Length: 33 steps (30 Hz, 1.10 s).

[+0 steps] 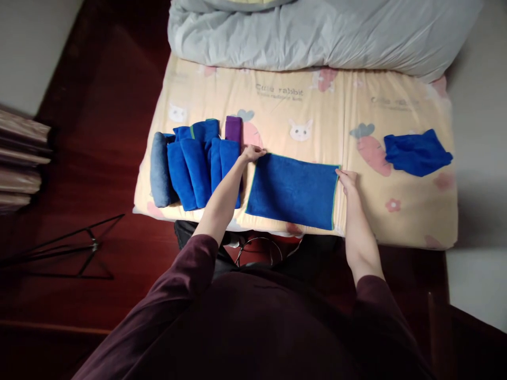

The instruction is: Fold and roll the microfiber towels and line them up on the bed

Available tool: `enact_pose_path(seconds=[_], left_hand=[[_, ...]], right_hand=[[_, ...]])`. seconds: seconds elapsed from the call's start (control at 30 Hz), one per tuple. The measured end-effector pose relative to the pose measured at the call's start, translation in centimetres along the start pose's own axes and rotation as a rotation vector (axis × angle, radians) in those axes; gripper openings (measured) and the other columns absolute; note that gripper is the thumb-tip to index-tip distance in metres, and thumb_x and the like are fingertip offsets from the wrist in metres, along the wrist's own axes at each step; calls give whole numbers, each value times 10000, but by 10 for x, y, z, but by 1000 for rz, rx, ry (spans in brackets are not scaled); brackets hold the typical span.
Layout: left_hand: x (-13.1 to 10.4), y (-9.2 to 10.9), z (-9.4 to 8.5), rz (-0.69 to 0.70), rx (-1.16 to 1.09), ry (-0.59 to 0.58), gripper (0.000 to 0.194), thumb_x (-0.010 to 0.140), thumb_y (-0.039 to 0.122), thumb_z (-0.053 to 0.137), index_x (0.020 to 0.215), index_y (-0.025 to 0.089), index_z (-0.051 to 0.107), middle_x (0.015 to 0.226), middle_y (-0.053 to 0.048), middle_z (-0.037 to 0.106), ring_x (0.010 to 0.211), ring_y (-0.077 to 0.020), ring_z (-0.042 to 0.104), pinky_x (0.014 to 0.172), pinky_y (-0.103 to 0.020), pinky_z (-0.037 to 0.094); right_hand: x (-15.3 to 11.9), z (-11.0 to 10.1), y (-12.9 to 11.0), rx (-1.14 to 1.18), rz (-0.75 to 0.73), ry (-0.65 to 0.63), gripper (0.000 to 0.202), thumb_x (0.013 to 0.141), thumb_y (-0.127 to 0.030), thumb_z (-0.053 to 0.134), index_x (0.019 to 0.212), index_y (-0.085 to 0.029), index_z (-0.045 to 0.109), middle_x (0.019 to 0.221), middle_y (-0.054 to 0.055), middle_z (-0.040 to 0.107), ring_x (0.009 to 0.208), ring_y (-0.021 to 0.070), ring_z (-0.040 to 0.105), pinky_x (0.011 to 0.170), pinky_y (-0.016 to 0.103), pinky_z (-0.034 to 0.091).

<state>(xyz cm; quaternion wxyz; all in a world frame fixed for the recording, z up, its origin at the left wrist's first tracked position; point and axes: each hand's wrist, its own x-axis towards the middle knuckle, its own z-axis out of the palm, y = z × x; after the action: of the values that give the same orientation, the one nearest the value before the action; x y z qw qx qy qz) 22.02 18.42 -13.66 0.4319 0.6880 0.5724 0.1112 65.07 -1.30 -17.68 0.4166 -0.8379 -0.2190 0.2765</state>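
A blue towel (295, 191) with green edging is spread in a rectangle near the front edge of the bed. My left hand (253, 153) pinches its far left corner, and my right hand (347, 178) grips its far right corner. To the left of it, several rolled blue towels (196, 171) lie side by side, with a grey-blue roll (160, 170) at their left end and a purple one (233, 128) partly hidden behind the blue ones. A crumpled blue cloth (418, 152) rests farther right on the sheet.
The mattress has a pale yellow printed sheet (317, 105). A bunched grey quilt (317, 37) lies across its far side. On the dark red floor at the left stands a black tripod-like stand (93, 245), with curtains (21, 158) beyond. A white wall borders the right.
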Motion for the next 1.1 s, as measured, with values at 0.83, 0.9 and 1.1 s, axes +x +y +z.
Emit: enact_pose_path(seconds=[0.83, 0.9, 1.1], left_hand=[[-276, -57, 71, -33, 39, 270, 359, 951, 216, 520, 1272, 203, 681, 1328, -145, 685, 1172, -270, 704, 1109, -415, 545], [-263, -49, 64, -62, 11, 257, 341, 944, 228, 541, 1248, 196, 692, 1274, -128, 731, 1108, -255, 737, 1062, -380, 562], [-254, -46, 53, -94, 9, 195, 396, 835, 215, 716, 1226, 166, 676, 1185, -131, 783, 1063, -259, 770, 999, -352, 571]], right_hand=[[-177, -78, 92, 63, -69, -149, 279, 697, -358, 910, 851, -189, 750, 932, 123, 817, 1002, 306, 780, 987, 452, 624], [-179, -77, 80, 22, -31, -166, 282, 676, -338, 929, 826, -193, 739, 887, 112, 814, 982, 306, 783, 931, 436, 646], [-191, -80, 59, -105, 14, -162, 270, 631, -199, 937, 691, -205, 674, 800, 97, 798, 948, 311, 782, 876, 397, 642]])
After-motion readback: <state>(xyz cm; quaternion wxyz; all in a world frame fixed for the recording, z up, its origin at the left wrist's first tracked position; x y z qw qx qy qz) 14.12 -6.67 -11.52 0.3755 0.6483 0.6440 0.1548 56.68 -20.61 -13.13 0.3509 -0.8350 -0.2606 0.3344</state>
